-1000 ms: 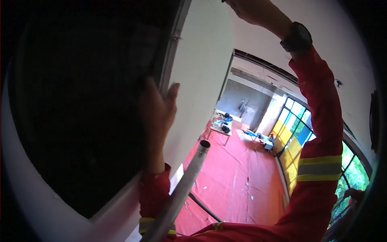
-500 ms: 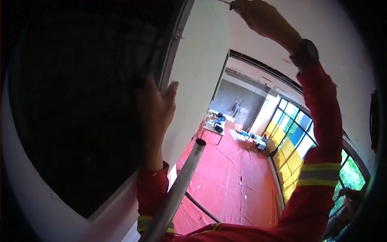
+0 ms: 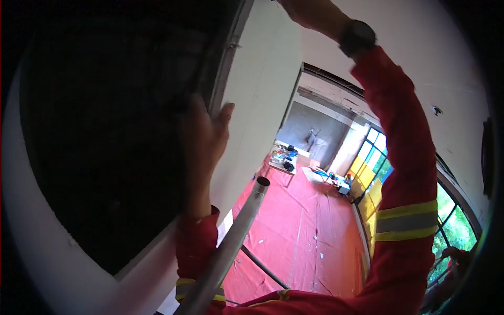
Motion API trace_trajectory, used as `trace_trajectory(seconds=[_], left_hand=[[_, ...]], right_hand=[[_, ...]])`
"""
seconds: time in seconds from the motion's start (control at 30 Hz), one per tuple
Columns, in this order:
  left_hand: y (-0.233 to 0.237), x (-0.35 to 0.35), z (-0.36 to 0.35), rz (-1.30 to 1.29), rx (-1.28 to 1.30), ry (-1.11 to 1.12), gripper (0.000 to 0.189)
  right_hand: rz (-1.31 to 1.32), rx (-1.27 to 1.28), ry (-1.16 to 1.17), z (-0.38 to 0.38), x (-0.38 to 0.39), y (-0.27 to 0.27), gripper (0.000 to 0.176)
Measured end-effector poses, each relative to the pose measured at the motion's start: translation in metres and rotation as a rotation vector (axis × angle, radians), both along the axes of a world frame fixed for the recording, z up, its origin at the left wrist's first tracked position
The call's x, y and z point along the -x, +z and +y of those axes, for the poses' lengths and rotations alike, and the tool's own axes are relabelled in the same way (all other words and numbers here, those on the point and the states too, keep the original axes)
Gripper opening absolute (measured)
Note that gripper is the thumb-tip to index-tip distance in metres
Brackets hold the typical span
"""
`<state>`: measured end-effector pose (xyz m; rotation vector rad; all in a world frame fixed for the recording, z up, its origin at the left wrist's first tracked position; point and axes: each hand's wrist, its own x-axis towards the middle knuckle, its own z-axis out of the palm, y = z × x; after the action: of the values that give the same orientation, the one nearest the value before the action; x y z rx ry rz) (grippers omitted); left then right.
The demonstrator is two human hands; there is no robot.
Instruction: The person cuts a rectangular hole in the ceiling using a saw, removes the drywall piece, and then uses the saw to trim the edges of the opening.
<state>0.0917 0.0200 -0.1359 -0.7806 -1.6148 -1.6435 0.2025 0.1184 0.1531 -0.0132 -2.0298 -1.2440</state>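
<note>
Head view: holding flat white board [image 3: 262, 84] by its left edge with bare left hand [image 3: 206, 139]; cannot tell grip of bare right hand [image 3: 313, 14], up high.

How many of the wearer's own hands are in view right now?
2: the left hand at the dark opening, partly lost in shadow; the right hand high up, cut off by the picture's top.
</note>
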Motion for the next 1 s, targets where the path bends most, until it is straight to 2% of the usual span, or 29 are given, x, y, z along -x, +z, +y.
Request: trace_trajectory(seconds=[0.07, 0.1, 0.2, 0.27, 0.33, 0.43, 0.5, 0.57, 0.67, 0.7, 0.8, 0.83, 0.93, 0.97, 1.0], left_hand=[[-0.004, 0.009, 0.005, 0.056, -0.032, 0.025, 0.049], [-0.001, 0.009, 0.009, 0.087, -0.056, 0.023, 0.049], [0.0, 0.0, 0.002, 0.025, 0.008, 0.009, 0.049], [0.003, 0.0, 0.004, 0.039, -0.052, -0.027, 0.047], [0.001, 0.006, 0.0, 0.078, -0.076, -0.004, 0.046], [0.003, 0.006, 0.005, 0.126, -0.111, 0.053, 0.047], [0.0, 0.002, 0.003, 0.11, -0.082, 0.081, 0.049], [0.003, 0.004, 0.004, 0.117, -0.11, 0.018, 0.051], [0.001, 0.002, -0.001, 0.078, -0.051, 0.035, 0.051], [0.003, 0.001, 0.0, 0.065, -0.022, 0.047, 0.051], [-0.002, 0.007, 0.006, 0.187, -0.085, 0.135, 0.053], [0.001, 0.005, 0.007, 0.132, -0.079, 0.107, 0.053], [0.0, 0.0, 0.005, 0.009, -0.034, 0.013, 0.051], [0.002, 0.0, 0.004, 0.0, -0.043, -0.021, 0.05], [0.005, 0.002, 0.001, -0.003, -0.054, -0.051, 0.049]], right_hand=[[0.011, 0.042, -0.123, -0.001, -0.024, -0.001, 0.027], [-0.034, -0.114, -0.054, 0.008, -0.042, -0.002, 0.028], [-0.006, -0.063, -0.023, 0.013, -0.028, 0.001, 0.028], [0.018, 0.069, -0.016, -0.004, 0.011, 0.004, 0.027], [-0.009, 0.001, 0.06, 0.006, 0.009, 0.01, 0.027], [0.02, -0.094, -0.056, 0.008, -0.036, -0.001, 0.026], [0.005, -0.051, 0.021, 0.009, -0.012, -0.006, 0.025], [0.047, -0.119, 0.106, 0.002, 0.016, 0.005, 0.023], [0.022, 0.14, -0.13, -0.016, -0.023, -0.007, 0.022], [0.055, -0.073, -0.108, -0.011, -0.037, -0.01, 0.022], [0.145, 0.14, -0.249, -0.019, -0.038, 0.004, 0.023], [0.126, -0.057, -0.084, -0.009, -0.038, 0.014, 0.023], [-0.023, -0.04, -0.085, -0.008, -0.052, -0.004, 0.023], [0.008, -0.056, -0.03, -0.011, -0.053, -0.008, 0.023], [0.016, -0.033, -0.09, -0.016, -0.058, -0.012, 0.022]])
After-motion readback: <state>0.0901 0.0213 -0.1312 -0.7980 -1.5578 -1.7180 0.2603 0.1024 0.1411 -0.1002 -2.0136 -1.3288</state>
